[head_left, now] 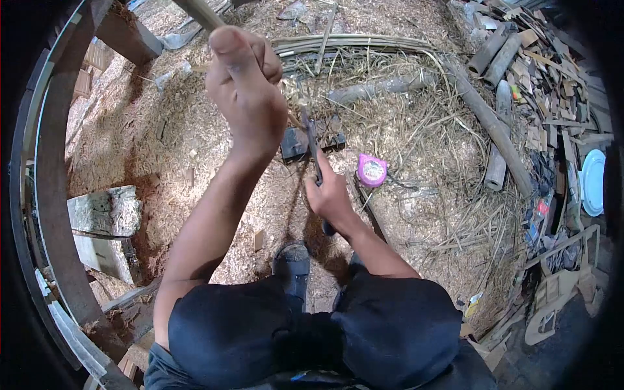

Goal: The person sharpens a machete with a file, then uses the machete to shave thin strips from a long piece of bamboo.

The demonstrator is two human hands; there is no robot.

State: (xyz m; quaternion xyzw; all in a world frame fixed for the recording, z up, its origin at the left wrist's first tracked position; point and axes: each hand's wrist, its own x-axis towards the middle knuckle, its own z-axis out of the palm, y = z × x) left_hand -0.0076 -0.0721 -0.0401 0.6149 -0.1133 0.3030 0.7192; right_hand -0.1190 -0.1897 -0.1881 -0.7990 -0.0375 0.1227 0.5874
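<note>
My left hand [247,88] is raised high in front of me, fingers closed with the thumb on top around a thin bamboo stick [198,12] that runs out of view at the upper left. Lower and to the right, my right hand [330,195] grips a knife, its narrow dark blade [309,132] pointing away from me. Beyond that hand, a dark block [296,144] lies on the shavings, and the blade overlaps its far side in this view. A pink tape measure [372,170] rests just right of my right hand.
Wood shavings [175,214] cover the ground. Long bamboo strips [351,42] and a bamboo pole [487,120] lie ahead and right. Scrap wood [552,84] is heaped at the right, near a light blue lid [592,182]. Squared timber [104,211] sits left.
</note>
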